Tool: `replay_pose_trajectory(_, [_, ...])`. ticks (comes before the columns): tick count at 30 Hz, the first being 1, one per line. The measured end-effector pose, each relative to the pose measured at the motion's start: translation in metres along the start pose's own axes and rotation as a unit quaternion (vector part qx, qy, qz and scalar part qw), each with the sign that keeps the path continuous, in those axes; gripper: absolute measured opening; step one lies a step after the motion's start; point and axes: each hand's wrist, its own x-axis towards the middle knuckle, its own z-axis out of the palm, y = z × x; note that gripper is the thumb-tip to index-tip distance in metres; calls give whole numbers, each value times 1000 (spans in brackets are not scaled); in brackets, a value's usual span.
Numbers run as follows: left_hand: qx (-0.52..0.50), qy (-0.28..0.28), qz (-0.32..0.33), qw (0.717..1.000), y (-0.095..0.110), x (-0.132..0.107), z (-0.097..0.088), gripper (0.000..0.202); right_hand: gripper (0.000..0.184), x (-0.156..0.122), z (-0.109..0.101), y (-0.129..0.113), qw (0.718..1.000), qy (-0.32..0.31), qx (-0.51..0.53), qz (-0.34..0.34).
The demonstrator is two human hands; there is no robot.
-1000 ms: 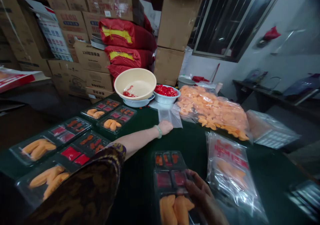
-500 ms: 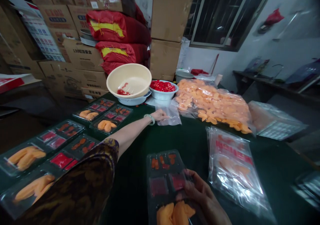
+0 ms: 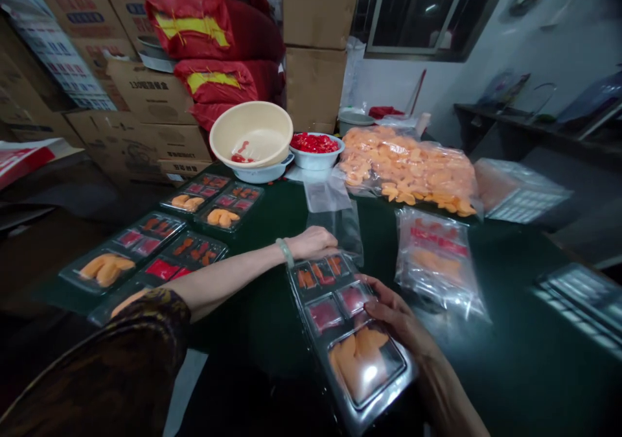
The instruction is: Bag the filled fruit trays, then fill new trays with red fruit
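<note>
My left hand [image 3: 315,241] is closed on the near end of a clear plastic bag [image 3: 340,220] that lies on the dark green table [image 3: 272,294]. The hand rests at the far end of a black compartment tray [image 3: 347,323] under a clear lid. The tray holds orange pieces in its large near section and red items in its small sections. My right hand [image 3: 396,314] grips the tray's right edge, fingers curled over the lid. The tray is tilted, its near end toward me.
Several filled trays [image 3: 160,249] lie at the left. Behind stand a cream bowl [image 3: 251,132], a white bowl of red pieces [image 3: 317,148] and a big bag of orange pieces [image 3: 408,171]. Sealed packs [image 3: 435,259] and empty trays [image 3: 519,190] lie right. Cardboard boxes [image 3: 146,93] are stacked behind.
My left hand has drawn the clear bag back from near the bowls to the tray's far end. My right hand has lifted and turned the tray toward the bag.
</note>
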Motion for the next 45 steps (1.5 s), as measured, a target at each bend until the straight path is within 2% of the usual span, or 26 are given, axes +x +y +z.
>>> replay_pose_trajectory(6, [-58,15,23,998,29,-32,-9,36,57,-37,7,9,998,46,-43,7])
replay_pose_trajectory(12, [-104,-34,58,992,66,-46,-9,31,69,-57,17,21,993,89,-66,-29])
replay_pose_trajectory(17, [-117,-63,43,990,75,-46,8,30,88,-50,12,25,990,114,-78,-39])
replay_pose_trajectory(21, [-170,-51,3,984,77,-48,17,28,103,-35,12,15,989,120,-89,4])
replay_pose_trajectory(25, [-182,-49,17,982,75,-50,18,30,111,-22,17,7,986,94,-134,40])
replay_pose_trajectory(28, [-147,-22,24,989,71,-54,15,28,103,-19,18,7,987,78,-135,39])
replay_pose_trajectory(31, [-32,42,25,998,67,-64,11,23,97,-21,15,12,989,75,-129,22])
replay_pose_trajectory(33, [51,84,3,995,65,-72,11,18,95,-24,12,15,989,82,-121,10])
replay_pose_trajectory(35, [95,121,-47,987,62,-80,14,16,95,-26,9,19,990,86,-112,-3])
replay_pose_trajectory(39, [92,162,-126,974,55,-85,24,18,95,-27,3,24,992,70,-105,-30])
replay_pose_trajectory(42, [74,171,-139,973,52,-82,26,21,96,-29,1,25,992,59,-105,-39])
replay_pose_trajectory(45, [62,184,-137,971,56,-76,24,22,90,-34,2,24,994,69,-78,-44])
